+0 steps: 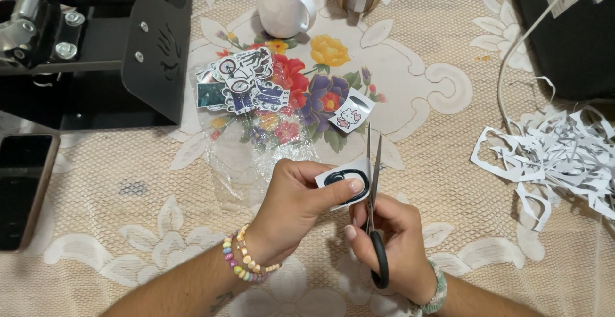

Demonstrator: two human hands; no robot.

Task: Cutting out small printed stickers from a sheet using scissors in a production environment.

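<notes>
Phone (22, 189) lies at counter (448, 182) left edge. Cut stickers (243, 86) rest beside it. Left hand (295, 205) grip pinches a paper sticker (343, 182) above counter centre; right hand (394, 243) grip is closed around scissors (373, 195), blades upright. Paper scraps (557, 157) lie right.

Lace tablecloth (448, 182): mug (282, 3), stickers (246, 81), paper scraps (557, 157)

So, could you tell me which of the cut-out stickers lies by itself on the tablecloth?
The small white cat sticker, alone on the printed flowers, right of the sticker pile on clear plastic; another one is pinched in the left hand.
</notes>
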